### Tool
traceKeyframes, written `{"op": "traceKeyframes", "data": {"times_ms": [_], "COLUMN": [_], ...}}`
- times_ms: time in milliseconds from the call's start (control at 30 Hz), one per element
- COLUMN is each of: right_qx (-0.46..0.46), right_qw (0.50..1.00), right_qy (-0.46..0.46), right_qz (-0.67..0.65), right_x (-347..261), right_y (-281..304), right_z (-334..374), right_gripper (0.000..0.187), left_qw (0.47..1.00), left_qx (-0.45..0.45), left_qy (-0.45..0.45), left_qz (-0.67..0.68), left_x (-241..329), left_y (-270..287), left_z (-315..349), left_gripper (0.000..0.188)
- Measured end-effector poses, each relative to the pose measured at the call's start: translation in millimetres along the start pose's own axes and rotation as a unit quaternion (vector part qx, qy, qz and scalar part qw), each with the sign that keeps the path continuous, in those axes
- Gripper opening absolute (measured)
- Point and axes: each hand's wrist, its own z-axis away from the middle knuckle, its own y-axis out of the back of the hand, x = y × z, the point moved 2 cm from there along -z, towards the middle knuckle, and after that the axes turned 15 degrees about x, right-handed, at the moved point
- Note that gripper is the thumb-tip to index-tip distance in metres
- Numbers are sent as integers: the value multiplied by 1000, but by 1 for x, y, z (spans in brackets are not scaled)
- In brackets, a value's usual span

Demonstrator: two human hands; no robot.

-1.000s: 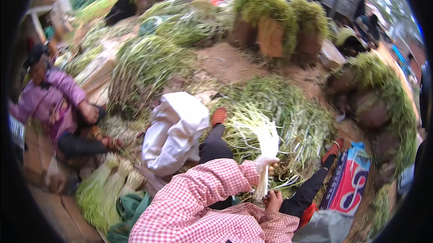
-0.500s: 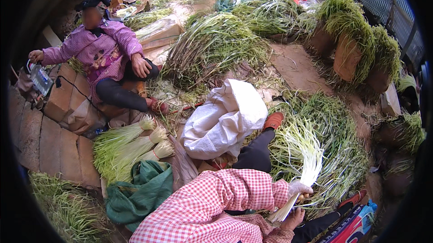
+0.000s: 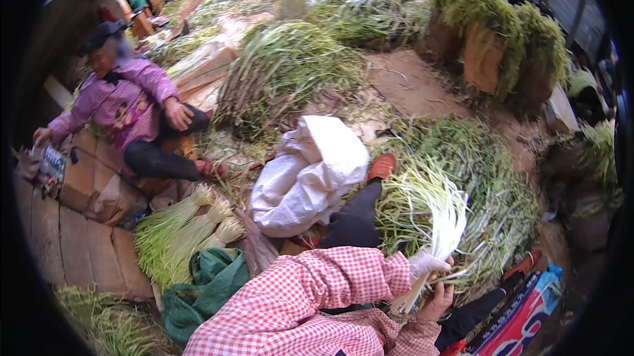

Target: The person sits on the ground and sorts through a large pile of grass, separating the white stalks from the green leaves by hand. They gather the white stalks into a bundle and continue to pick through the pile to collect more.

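My left hand [image 3: 428, 265], in a thin whitish glove, is closed round a bunch of chives [image 3: 449, 217]. The pale green leaves fan away from me, and the white stem ends stick out below the hand. Just beneath, my bare right hand [image 3: 436, 303] has its fingers pinched together close to the stems; what lies between them is too small to make out. Under and beyond the bunch spreads a large heap of loose chives [image 3: 498, 197]. Several tied chive bundles [image 3: 191, 230] lie to the left, cut ends facing away from me.
A white woven sack [image 3: 307, 178] stands in front of me, and a green cloth sack [image 3: 205, 290] lies beside my left arm. Another person [image 3: 135, 105] sits at the far left. More chive heaps [image 3: 290, 72] and upright blocks draped with greens [image 3: 485, 59] stand beyond.
The view has shifted, so most things sit a little further left. My left hand keeps the bunch; my right fingers have come up closer to its stems. The other person's head has turned.
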Motion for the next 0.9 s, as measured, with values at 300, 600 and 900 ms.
{"op": "traceKeyframes", "data": {"times_ms": [300, 600, 900], "right_qx": [-42, -44, -220], "right_qw": [993, 990, 834], "right_qy": [62, 82, 6], "right_qz": [89, 110, 505], "right_x": [-10, -5, 78], "right_y": [-12, -1, 94], "right_z": [-13, -6, -12], "right_gripper": [11, 11, 38], "left_qw": [998, 996, 996], "left_qx": [62, 55, 80], "left_qy": [-5, -3, -40], "left_qz": [-17, -66, -11], "left_x": [16, 16, 46], "left_y": [-13, -16, -18], "left_z": [13, 16, 10], "left_gripper": [29, 31, 29]}}
